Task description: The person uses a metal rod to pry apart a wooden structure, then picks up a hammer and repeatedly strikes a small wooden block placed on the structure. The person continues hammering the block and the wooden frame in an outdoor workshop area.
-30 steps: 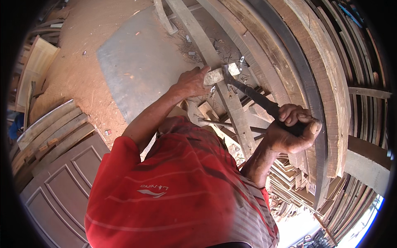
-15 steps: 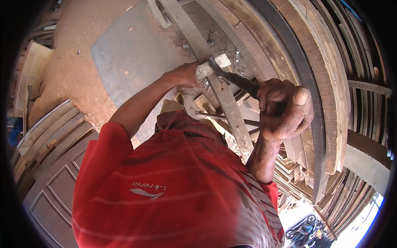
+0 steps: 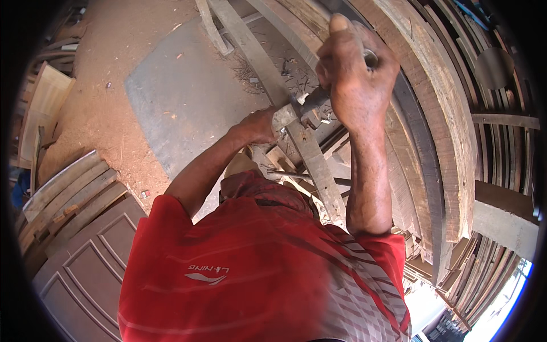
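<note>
My right hand (image 3: 364,91) is closed around the dark handle of a hammer (image 3: 313,101), and the handle's hollow end shows at the fist. The hammer's head sits against a pale wooden block (image 3: 283,118), on top of a long plank (image 3: 319,162). My left hand (image 3: 256,126) holds the block from its left side, and its fingertips are partly hidden behind it. The plank runs slantwise in front of me, from the far left toward my waist. The contact between hammer head and wood is too small to make out.
Scattered nails (image 3: 250,75) lie on a grey sheet (image 3: 182,85) beyond the plank. Large curved-looking timbers (image 3: 439,108) stand close on the right, near my right forearm. Stacked boards (image 3: 74,191) and a panelled door (image 3: 91,256) are at the left.
My right hand has swung up and away from me with the hammer handle, rotating the fist. The left hand and block have shifted only slightly.
</note>
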### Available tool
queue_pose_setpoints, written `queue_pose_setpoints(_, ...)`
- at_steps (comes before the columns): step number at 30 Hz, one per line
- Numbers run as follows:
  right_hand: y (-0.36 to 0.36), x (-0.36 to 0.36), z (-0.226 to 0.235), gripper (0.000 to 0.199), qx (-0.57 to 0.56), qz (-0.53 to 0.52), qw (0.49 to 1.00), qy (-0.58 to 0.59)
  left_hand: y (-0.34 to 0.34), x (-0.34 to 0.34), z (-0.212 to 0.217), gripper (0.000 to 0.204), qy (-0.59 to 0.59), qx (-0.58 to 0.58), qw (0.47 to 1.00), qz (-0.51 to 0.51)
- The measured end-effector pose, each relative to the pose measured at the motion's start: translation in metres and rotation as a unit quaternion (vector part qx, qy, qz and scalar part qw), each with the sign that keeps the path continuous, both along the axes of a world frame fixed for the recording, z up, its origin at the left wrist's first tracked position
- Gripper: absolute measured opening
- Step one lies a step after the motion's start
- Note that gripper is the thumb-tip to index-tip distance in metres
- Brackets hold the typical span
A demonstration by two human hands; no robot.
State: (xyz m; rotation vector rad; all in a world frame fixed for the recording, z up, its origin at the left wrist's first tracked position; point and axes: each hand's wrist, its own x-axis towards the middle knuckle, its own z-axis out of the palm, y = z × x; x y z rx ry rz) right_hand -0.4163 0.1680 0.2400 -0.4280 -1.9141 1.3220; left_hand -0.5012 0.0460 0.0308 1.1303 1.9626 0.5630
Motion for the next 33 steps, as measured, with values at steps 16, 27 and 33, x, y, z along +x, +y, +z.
queue_pose_setpoints(16,0.027,0.059,0.031,0.039,-0.08,0.07,0.98,0.169,-0.027,-0.005,-0.075,0.075,-0.369,0.111,0.899,0.206)
queue_pose_setpoints(27,0.051,0.223,0.001,0.038,-0.145,-0.025,0.941,0.305,0.025,0.117,-0.046,0.062,-0.607,0.181,0.764,0.122)
queue_pose_setpoints(33,0.036,0.301,-0.007,0.039,-0.114,-0.104,0.914,0.375,0.029,0.212,-0.007,0.032,-0.633,0.219,0.722,0.174)
